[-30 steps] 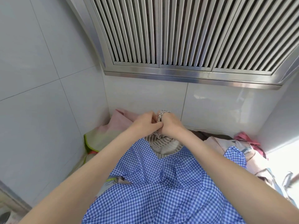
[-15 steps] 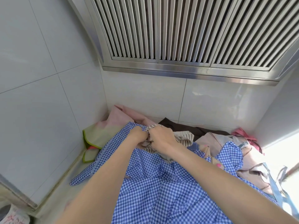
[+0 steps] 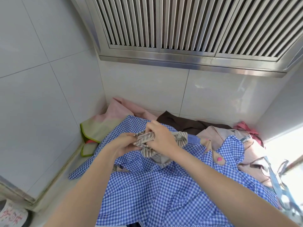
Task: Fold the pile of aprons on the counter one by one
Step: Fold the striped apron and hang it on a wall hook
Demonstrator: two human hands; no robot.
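Under both hands' grip, the striped apron (image 3: 148,140) bunches, mostly hidden.

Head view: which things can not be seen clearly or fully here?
- Grey striped cloth: bunched between the left hand and right hand, so its shape is hidden.
- Blue checked apron: cut off by the bottom edge.
- Dark brown cloth: mostly covered by the pile.
- Right side of the pile: washed out by window glare.

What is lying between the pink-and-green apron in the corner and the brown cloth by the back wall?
In the head view, the far edge of the blue checked apron lies between the pink-and-green apron and the brown cloth.
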